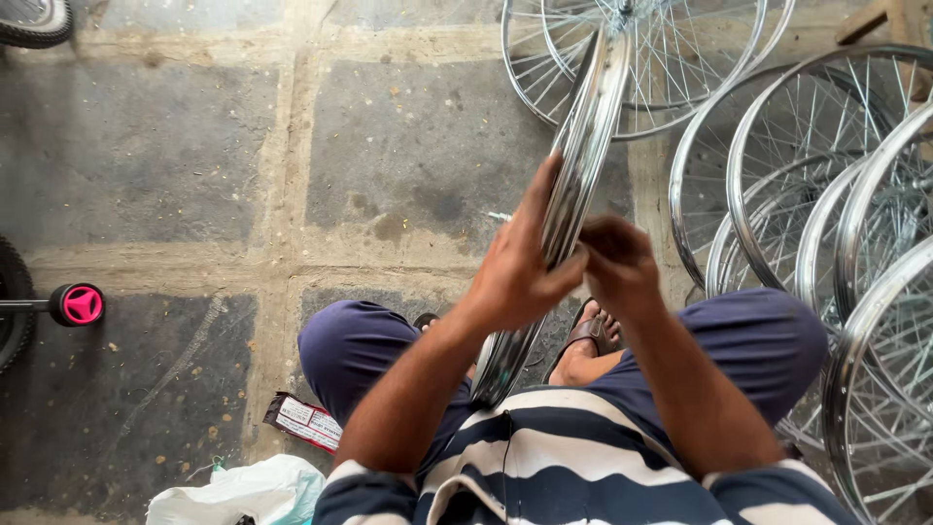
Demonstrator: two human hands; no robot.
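wheel rim [583, 146] amid spoked wheels [807, 194]

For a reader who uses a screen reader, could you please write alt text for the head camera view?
Seen from above, a seated person grips an upright chrome bicycle wheel rim between the knees, left hand and right hand closed on its edge. More spoked rims lean at the right on a stone-slab floor; a white plastic bag lies lower left.
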